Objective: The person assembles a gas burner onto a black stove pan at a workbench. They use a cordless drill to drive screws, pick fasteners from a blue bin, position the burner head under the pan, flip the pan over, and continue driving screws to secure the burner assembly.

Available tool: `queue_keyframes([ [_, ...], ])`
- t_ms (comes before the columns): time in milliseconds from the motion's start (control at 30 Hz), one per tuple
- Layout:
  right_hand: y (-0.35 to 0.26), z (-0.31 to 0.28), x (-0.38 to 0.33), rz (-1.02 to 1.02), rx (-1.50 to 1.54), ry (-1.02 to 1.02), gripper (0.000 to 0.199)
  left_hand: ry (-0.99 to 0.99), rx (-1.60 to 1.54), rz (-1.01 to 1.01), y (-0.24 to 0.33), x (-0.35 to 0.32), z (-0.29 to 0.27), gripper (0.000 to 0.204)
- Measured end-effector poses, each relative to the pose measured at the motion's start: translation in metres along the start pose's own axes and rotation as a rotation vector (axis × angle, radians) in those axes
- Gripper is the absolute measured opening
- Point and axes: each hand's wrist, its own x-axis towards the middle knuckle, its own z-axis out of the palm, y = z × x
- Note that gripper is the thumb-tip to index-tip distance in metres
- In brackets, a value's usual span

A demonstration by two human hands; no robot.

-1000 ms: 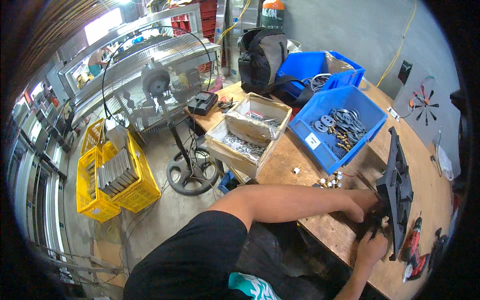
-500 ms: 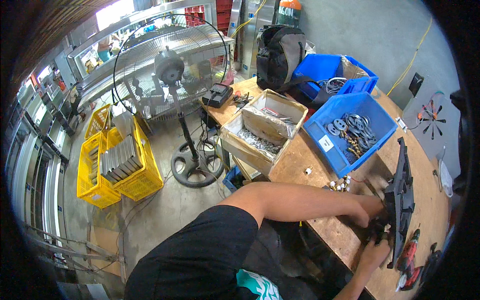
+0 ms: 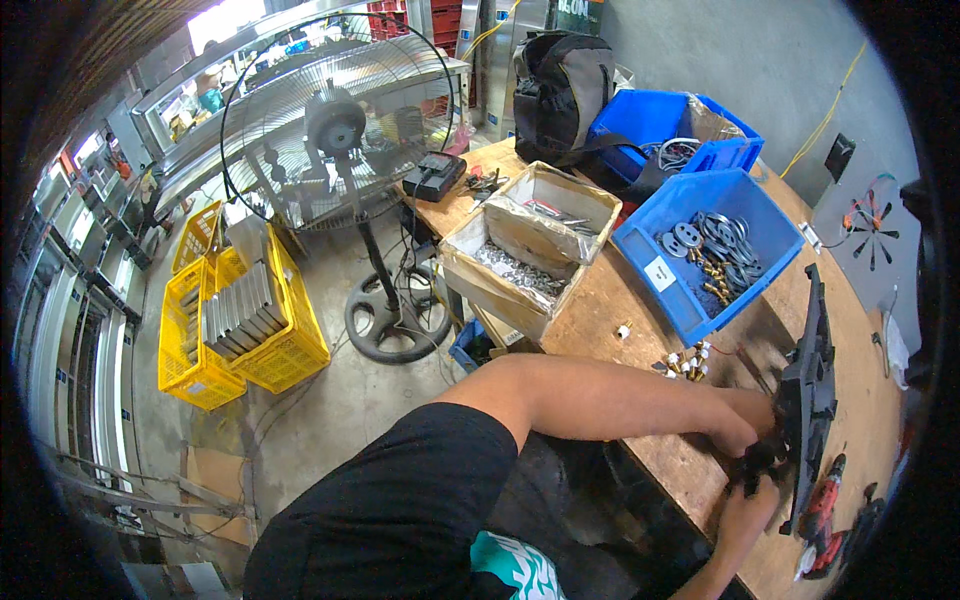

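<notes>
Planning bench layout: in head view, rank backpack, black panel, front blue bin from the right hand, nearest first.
1. Black panel, just beside the right hand
2. Front blue bin, farther up the bench
3. Backpack, toward the far end

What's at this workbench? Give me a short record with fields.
Left hand: beside long black ridged panel, fingers partly hidden
Right hand: beside the same panel, grip unclear
Container: open blue plastic bin holding grey metal rings
Loose parts: white-tipped brass fittings
Tool: red-and-black power drill
Surface: brown wooden tabletop
</notes>
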Motion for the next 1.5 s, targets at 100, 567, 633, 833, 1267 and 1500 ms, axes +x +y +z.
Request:
queue_keyframes([
  [100, 0.010, 0.009, -0.002, -0.051, -0.061, 0.044, 0.035, -0.046, 0.151, -0.027, 0.008, -0.002, -0.003, 0.023],
  [567, -0.013, -0.007, 0.009, 0.028, -0.005, 0.089, 0.034, 0.025, 0.063, 0.049, -0.003, 0.002, 0.002, 0.027],
  [633, -0.012, -0.004, 0.009, -0.007, 0.009, 0.083, 0.035, 0.017, 0.022, 0.044, -0.003, 0.003, 0.003, 0.026],
  [833, -0.003, 0.005, 0.009, -0.044, -0.032, 0.108, 0.039, -0.001, 0.105, -0.012, -0.006, 0.008, 0.008, 0.026],
  [1267, -0.018, -0.006, 0.008, 0.076, 0.040, 0.054, 0.034, -0.003, 0.081, -0.003, -0.008, 0.009, 0.007, 0.029],
  [1500, -0.017, -0.004, 0.005, 0.032, -0.032, 0.061, 0.033, 0.057, 0.076, 0.047, -0.014, 0.012, 0.013, 0.029],
])
